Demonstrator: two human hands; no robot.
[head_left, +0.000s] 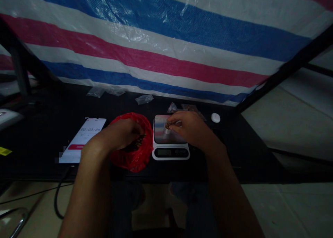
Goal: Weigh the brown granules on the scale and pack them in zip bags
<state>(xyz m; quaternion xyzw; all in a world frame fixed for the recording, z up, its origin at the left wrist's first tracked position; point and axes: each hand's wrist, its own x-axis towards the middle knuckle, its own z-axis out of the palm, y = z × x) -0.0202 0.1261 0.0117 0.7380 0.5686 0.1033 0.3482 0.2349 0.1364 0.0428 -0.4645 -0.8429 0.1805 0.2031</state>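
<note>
Being held in the red bag [134,166] in the head view is the left hand [124,132], grip hidden, while the right hand [189,125], fingers narrowed, hold unclear, is being poised at the cup [167,130] on the scale [157,135], work seemingly partway, brown bits [167,126] there, dark pieces [139,142] being left bagged.

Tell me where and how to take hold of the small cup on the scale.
Pinch the small cup by its outer wall, below the rim, probably coming from the near side: it appears upright on the scale with its near wall exposed, while the right hand reaches over its mouth from the right.
</note>
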